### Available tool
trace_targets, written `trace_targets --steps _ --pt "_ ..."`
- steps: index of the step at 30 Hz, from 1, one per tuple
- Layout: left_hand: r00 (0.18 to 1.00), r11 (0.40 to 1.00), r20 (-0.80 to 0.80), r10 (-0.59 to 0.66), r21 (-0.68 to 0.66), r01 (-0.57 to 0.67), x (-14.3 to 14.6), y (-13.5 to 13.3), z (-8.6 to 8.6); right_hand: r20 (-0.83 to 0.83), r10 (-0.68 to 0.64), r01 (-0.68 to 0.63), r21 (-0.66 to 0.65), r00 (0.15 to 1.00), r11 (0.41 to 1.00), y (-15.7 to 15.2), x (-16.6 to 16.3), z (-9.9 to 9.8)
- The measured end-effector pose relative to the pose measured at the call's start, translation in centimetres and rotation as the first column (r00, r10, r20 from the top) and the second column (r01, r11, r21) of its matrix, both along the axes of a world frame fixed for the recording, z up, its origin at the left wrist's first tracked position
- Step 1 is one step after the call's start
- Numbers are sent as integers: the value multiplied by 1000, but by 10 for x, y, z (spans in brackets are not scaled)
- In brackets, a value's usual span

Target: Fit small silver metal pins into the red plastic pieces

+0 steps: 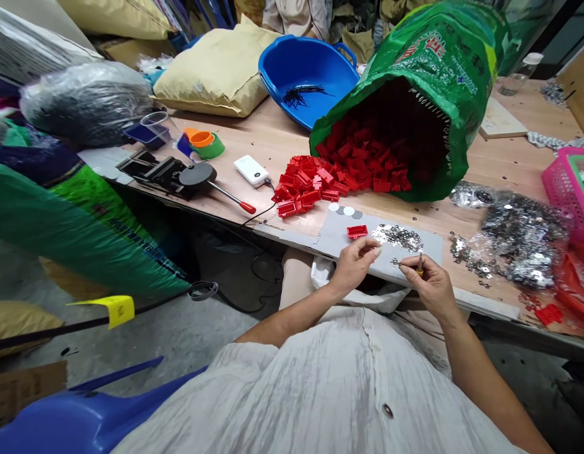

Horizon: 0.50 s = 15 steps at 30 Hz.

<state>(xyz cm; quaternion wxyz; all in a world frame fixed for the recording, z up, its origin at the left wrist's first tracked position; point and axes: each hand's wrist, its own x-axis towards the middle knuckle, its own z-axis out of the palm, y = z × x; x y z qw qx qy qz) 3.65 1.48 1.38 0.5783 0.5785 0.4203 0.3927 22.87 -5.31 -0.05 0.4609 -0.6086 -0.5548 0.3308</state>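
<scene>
A red part (357,231) and metal pieces (400,239) lie on the desk (235,135), seemingly for easy reach, as the right hand (435,287) pinches a yellow-handled tool (419,271), the grip of the left hand (352,265) unclear.

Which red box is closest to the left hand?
The red box alone on the grey board, just beyond the left hand. The red pile lies farther off, spilling from the green bag.

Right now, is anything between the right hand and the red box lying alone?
Yes: the left hand is partly in the direct path from the right hand to the red box, beside the metal pieces.
</scene>
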Motion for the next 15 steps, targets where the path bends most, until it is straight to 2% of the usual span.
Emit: trace_targets --steps 3,5,7,11,13,15 --pt "948 952 -213 236 246 -182 -16 14 -10 48 -18 17 12 999 1000 -2 1 -2" --pt "886 912 -330 326 356 -203 -25 26 -17 65 -16 15 18 998 1000 -2 1 -5" --pt "843 899 -421 335 411 -152 -29 40 -24 79 -5 3 23 997 1000 -1 0 -7" --pt "828 924 -506 242 380 -38 -28 59 -30 112 3 -6 25 994 1000 -1 -3 -6" --pt "870 947 -451 198 317 -52 -26 61 -29 125 -4 2 17 992 1000 -3 -5 -3" --pt "944 977 -308 120 208 -56 -25 58 -26 127 -16 14 15 992 1000 -4 -5 3"
